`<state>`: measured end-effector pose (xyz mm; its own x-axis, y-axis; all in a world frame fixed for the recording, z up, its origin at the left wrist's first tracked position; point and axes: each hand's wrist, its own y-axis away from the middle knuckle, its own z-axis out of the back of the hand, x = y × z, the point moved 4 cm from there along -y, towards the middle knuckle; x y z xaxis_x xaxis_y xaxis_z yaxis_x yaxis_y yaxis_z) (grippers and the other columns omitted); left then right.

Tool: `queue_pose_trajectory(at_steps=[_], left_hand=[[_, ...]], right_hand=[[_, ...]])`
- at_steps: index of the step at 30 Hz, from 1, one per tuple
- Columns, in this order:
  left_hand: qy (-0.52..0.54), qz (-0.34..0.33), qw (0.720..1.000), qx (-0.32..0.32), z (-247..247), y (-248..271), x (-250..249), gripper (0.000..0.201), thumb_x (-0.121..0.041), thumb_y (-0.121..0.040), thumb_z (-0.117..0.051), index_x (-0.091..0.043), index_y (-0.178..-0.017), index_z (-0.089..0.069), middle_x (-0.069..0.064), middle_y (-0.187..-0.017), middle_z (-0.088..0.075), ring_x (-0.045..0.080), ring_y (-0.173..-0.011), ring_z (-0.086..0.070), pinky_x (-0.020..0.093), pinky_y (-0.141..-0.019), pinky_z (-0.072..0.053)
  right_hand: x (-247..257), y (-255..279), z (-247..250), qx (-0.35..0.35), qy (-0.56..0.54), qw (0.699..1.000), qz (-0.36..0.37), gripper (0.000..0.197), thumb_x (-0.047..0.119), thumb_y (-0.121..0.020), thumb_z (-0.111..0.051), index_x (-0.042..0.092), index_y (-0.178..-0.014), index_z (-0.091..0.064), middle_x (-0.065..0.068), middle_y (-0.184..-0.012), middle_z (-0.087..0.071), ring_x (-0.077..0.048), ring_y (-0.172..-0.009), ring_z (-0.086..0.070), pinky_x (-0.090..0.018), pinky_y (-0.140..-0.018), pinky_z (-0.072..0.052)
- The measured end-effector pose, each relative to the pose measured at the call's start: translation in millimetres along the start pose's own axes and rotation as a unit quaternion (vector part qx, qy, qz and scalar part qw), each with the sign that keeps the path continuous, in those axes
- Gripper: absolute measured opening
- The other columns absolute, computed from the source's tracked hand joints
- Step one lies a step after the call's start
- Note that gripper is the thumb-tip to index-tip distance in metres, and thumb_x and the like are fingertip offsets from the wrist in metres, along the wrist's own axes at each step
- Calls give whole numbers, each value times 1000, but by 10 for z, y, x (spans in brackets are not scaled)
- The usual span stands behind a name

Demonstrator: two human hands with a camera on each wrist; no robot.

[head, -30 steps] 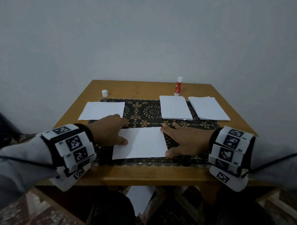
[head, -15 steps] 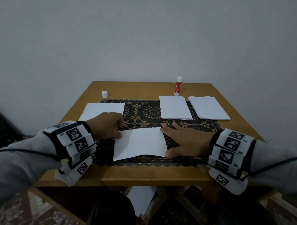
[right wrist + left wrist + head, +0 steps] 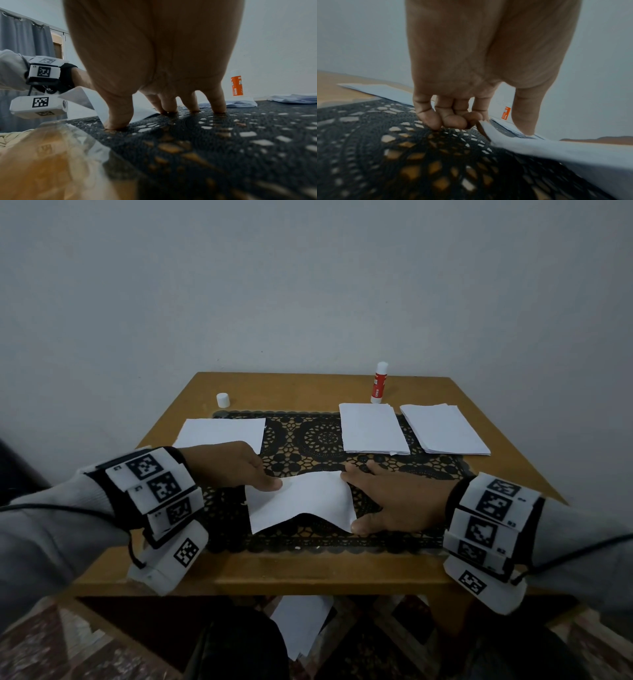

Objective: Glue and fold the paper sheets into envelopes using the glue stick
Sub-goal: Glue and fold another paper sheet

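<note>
A white paper sheet (image 3: 301, 501) lies on the black lace mat (image 3: 318, 436) near the table's front. My left hand (image 3: 270, 482) pinches the sheet's far left corner between thumb and forefinger, shown close in the left wrist view (image 3: 485, 125). That side is raised and the front edge arches off the mat. My right hand (image 3: 363, 501) rests flat with its fingers (image 3: 216, 104) spread on the mat, its thumb against the sheet's right edge (image 3: 101, 102). The red-and-white glue stick (image 3: 378, 386) stands uncapped at the back.
The glue stick's white cap (image 3: 222, 400) sits at the back left of the wooden table (image 3: 308, 573). One sheet (image 3: 222, 431) lies at the left. Two paper stacks (image 3: 371, 428) (image 3: 443, 429) lie at the back right. More paper (image 3: 301, 625) lies on the floor below.
My left hand went from lying on the sheet's left side to pinching its corner and lifting it. The sheet now bows upward. The right hand has stayed in place.
</note>
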<state>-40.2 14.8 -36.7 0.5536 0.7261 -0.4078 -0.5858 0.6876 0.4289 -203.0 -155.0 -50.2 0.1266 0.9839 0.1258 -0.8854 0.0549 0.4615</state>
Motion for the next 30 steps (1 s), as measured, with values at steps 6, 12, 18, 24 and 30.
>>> queue_pose_trajectory(at_steps=[6, 12, 18, 24, 30], left_hand=[[64, -35, 995, -68, 164, 21, 32, 9, -21, -88, -65, -15, -84, -61, 1, -83, -63, 11, -72, -55, 18, -60, -43], [170, -104, 969, -143, 273, 44, 96, 8, -14, -89, -65, -11, -85, -58, 9, -72, -62, 20, -66, -54, 29, -64, -43], [320, -131, 914, -211, 524, 105, 352, 13, -3, -90, -60, -6, -79, -53, 19, -89, -64, 27, -81, -64, 44, -80, -57], [366, -25, 890, -270, 719, 93, 761, 6, -12, -93, -59, -8, -92, -55, 10, -86, -62, 23, -72, -60, 32, -66, -53], [293, 75, 918, -255, 811, -40, 1123, 8, -4, -85, -67, -4, -91, -62, 12, -83, -63, 22, -66, -60, 29, -63, -53]], right_hand=[[-20, -16, -6, -7, -19, 1000, -1, 93, 55, -90, -55, 25, -155, 5, 9, -161, 13, -19, -149, 11, -43, -121, -11], [33, -49, 334, -144, -142, 979, -11, 70, 46, -86, -67, 16, -143, -39, -2, -144, -48, -19, -128, -47, -36, -108, -37], [185, -398, 522, -168, -485, 857, -39, 10, 13, -92, -64, 5, -86, -61, -11, -78, -67, -21, -63, -65, -33, -61, -58], [423, -811, 684, -167, -582, 794, -44, 14, 7, -93, -61, 7, -79, -57, -8, -65, -57, -16, -54, -56, -25, -49, -49], [553, -1241, 874, -174, -565, 803, -76, 18, 7, -91, -64, 5, -77, -54, -9, -66, -55, -16, -55, -53, -27, -55, -48]])
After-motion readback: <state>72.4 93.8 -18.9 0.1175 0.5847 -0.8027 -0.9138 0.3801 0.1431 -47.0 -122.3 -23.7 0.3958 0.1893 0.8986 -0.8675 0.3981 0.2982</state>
